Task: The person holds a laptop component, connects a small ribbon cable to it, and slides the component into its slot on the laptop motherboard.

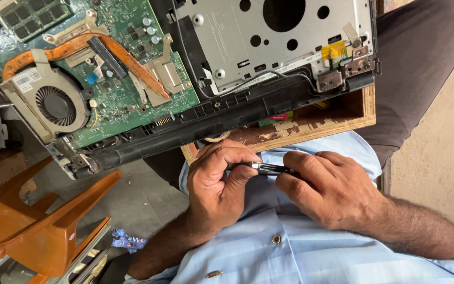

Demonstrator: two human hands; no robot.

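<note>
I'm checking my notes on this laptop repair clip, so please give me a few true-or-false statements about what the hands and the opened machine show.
1. Both hands hold one slim dark tool. True: the left hand pinches its tip end and the right hand grips the other end.
2. The cooling fan has been lifted out and lies on the floor. False: it sits in the opened laptop, beside the green circuit board.
3. A copper heat pipe runs from the fan across the board. True.
4. The laptop rests on a glass table. False: it lies on a wooden board.
5. The person wears a red sweater. False: a light blue buttoned shirt.
</note>
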